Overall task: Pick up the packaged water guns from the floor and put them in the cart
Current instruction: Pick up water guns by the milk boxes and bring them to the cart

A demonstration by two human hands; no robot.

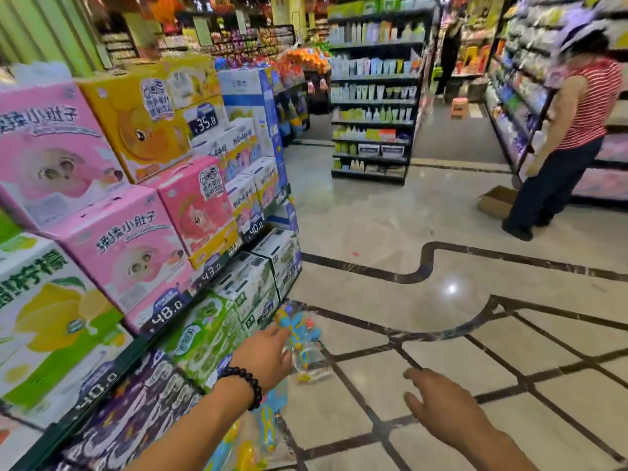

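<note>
— Where was the packaged water gun (300, 338)?

— On the tiled floor (441, 334), right at the foot of the boxed-drink display (136, 232). It was a clear bag with a blue and orange toy inside. A second packaged water gun (261, 426) lay nearer the camera, partly hidden under the left forearm.

— And the left hand (263, 356)?

— It reached out to the far package, fingers at its near edge. The blur and the back of the hand hid the fingertips, so I could not tell whether it gripped the bag or only touched it. A dark bead bracelet (243, 385) sat on that wrist.

— The right hand (438, 399)?

— It hung over the floor to the right of the package, apart from it, fingers loosely extended and holding nothing.

— Anything farther off?

— A person in a red striped top (591, 103) stood at shelves on the right, with a cardboard box (496, 200) on the floor beside their feet.
</note>
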